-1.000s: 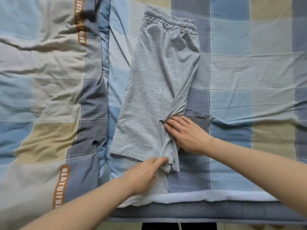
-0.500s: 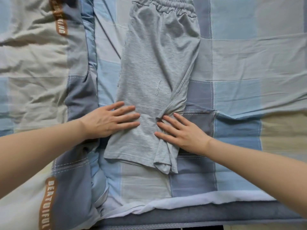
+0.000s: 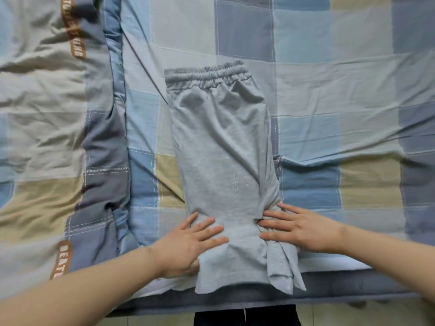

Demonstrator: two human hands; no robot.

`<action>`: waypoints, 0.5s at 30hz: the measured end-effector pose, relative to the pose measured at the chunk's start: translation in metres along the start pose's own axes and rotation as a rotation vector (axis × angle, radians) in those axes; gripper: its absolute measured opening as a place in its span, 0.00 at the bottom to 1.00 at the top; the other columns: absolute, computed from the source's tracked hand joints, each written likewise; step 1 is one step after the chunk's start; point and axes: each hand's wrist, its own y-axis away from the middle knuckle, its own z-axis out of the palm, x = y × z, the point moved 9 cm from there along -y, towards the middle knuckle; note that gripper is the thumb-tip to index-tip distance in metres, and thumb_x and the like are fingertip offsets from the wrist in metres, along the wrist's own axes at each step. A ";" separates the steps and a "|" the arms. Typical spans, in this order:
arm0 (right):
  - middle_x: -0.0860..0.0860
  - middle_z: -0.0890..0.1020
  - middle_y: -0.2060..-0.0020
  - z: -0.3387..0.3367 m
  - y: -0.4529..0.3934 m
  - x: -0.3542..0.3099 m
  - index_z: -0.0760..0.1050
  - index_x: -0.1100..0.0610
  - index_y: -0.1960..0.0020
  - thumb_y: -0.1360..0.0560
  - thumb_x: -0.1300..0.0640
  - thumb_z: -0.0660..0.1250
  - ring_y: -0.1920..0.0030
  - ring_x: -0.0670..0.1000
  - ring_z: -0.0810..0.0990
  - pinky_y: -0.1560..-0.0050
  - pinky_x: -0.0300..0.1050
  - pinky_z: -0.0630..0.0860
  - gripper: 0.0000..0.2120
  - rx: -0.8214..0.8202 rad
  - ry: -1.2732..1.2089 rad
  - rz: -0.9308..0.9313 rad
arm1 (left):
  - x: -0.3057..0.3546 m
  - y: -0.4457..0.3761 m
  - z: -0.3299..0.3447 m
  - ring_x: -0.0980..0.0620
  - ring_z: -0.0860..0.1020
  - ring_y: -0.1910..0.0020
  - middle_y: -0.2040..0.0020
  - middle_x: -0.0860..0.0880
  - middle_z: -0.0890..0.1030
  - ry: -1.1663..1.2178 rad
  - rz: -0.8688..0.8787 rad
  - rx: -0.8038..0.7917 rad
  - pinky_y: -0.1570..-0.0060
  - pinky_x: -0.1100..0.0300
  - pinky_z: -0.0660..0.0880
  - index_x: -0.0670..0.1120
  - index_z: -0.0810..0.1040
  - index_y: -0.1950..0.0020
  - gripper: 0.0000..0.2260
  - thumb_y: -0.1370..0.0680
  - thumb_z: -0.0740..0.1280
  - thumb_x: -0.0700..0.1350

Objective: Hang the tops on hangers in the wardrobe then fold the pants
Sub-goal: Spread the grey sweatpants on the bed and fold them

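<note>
The shorts are grey, folded lengthwise into one narrow strip, and lie flat on the bed sheet. The elastic waistband is at the far end. The leg hems are at the near end and overhang the mattress edge. The fabric is gathered into creases at the right side of the strip, level with the hands.

The left hand lies palm down on the left edge of the shorts, near the hems. Its fingers are straight, spread, and pressed flat on the fabric. The thumb sits at the fabric edge; whether it tucks under the cloth cannot be determined from this angle.

The right hand lies palm down on the right edge of the shorts, opposite the left hand. Its fingers are extended and spread, with the tips resting on the creased fabric. Neither hand grips the cloth; both lie flat and released on it.

The sheet carries a check pattern of blue, grey and tan squares. A quilt in a matching check lies bunched along the left side of the bed, beside the shorts but apart from them. It bears two brown label strips with white lettering. A pale floor is visible below the mattress edge.
</note>
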 end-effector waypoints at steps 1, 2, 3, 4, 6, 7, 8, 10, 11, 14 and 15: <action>0.46 0.71 0.30 0.005 0.003 -0.004 0.69 0.45 0.30 0.25 0.50 0.57 0.29 0.52 0.68 0.29 0.55 0.63 0.23 -0.069 -0.049 -0.024 | 0.007 -0.002 0.003 0.56 0.37 0.22 0.21 0.59 0.44 0.127 -0.002 0.020 0.27 0.51 0.29 0.59 0.46 0.20 0.29 0.19 0.54 0.45; 0.45 0.70 0.29 0.007 0.005 -0.008 0.68 0.44 0.29 0.24 0.50 0.58 0.27 0.49 0.66 0.27 0.52 0.60 0.23 -0.102 -0.159 -0.031 | 0.009 -0.003 0.004 0.58 0.42 0.22 0.21 0.59 0.49 0.282 -0.023 0.052 0.25 0.53 0.32 0.57 0.51 0.20 0.26 0.17 0.53 0.45; 0.43 0.70 0.30 0.009 0.004 -0.005 0.69 0.46 0.29 0.24 0.51 0.57 0.28 0.47 0.65 0.25 0.48 0.58 0.22 -0.114 -0.364 0.025 | 0.003 -0.003 0.002 0.58 0.50 0.22 0.21 0.56 0.56 0.477 -0.085 0.098 0.24 0.55 0.37 0.53 0.58 0.21 0.23 0.17 0.53 0.44; 0.43 0.74 0.34 0.008 0.001 0.007 0.72 0.50 0.32 0.24 0.53 0.57 0.32 0.44 0.69 0.26 0.47 0.61 0.20 -0.092 -0.637 0.165 | -0.009 -0.002 -0.004 0.55 0.60 0.24 0.24 0.51 0.64 0.724 -0.187 0.183 0.23 0.57 0.47 0.47 0.65 0.25 0.19 0.17 0.54 0.43; 0.44 0.79 0.51 0.016 0.003 0.043 0.78 0.63 0.46 0.23 0.59 0.59 0.48 0.42 0.75 0.38 0.52 0.73 0.13 0.044 -1.221 0.585 | -0.043 0.012 -0.009 0.51 0.76 0.42 0.41 0.43 0.80 1.215 -0.489 0.465 0.36 0.59 0.68 0.43 0.78 0.44 0.11 0.16 0.57 0.44; 0.43 0.80 0.55 0.022 0.006 0.058 0.79 0.66 0.51 0.22 0.61 0.61 0.52 0.41 0.76 0.43 0.51 0.76 0.10 0.124 -1.458 0.779 | -0.059 0.023 -0.002 0.51 0.79 0.52 0.51 0.45 0.83 1.379 -0.678 0.582 0.46 0.58 0.72 0.44 0.81 0.54 0.14 0.16 0.59 0.48; 0.43 0.82 0.54 0.028 0.008 0.066 0.80 0.63 0.51 0.22 0.61 0.62 0.53 0.41 0.79 0.45 0.47 0.77 0.09 0.186 -1.645 0.915 | -0.070 0.030 0.007 0.51 0.80 0.58 0.58 0.48 0.85 1.477 -0.806 0.638 0.50 0.57 0.74 0.45 0.82 0.60 0.17 0.17 0.60 0.50; 0.51 0.84 0.49 0.032 0.011 0.076 0.80 0.59 0.45 0.22 0.56 0.64 0.49 0.48 0.83 0.45 0.47 0.78 0.10 0.276 -1.879 1.086 | -0.079 0.035 0.019 0.50 0.83 0.62 0.62 0.47 0.86 1.577 -0.865 0.674 0.50 0.55 0.77 0.45 0.85 0.62 0.17 0.18 0.63 0.48; 0.53 0.84 0.48 0.032 0.013 0.081 0.79 0.59 0.44 0.22 0.55 0.65 0.50 0.50 0.83 0.49 0.47 0.79 0.11 0.310 -1.900 1.153 | -0.081 0.034 0.020 0.50 0.84 0.62 0.62 0.45 0.86 1.603 -0.846 0.676 0.52 0.56 0.78 0.46 0.86 0.62 0.16 0.19 0.64 0.47; 0.47 0.84 0.53 0.024 0.021 0.092 0.76 0.57 0.45 0.23 0.55 0.67 0.56 0.46 0.83 0.61 0.39 0.78 0.09 0.398 -1.669 1.247 | -0.080 0.033 0.016 0.53 0.83 0.63 0.63 0.48 0.85 1.534 -0.768 0.667 0.56 0.60 0.78 0.46 0.86 0.61 0.09 0.22 0.69 0.44; 0.46 0.82 0.53 0.015 0.027 0.098 0.75 0.56 0.44 0.24 0.55 0.68 0.56 0.47 0.82 0.58 0.41 0.77 0.10 0.418 -1.467 1.258 | -0.079 0.033 0.015 0.53 0.83 0.63 0.63 0.48 0.85 1.437 -0.753 0.677 0.54 0.57 0.78 0.45 0.84 0.58 0.05 0.23 0.70 0.42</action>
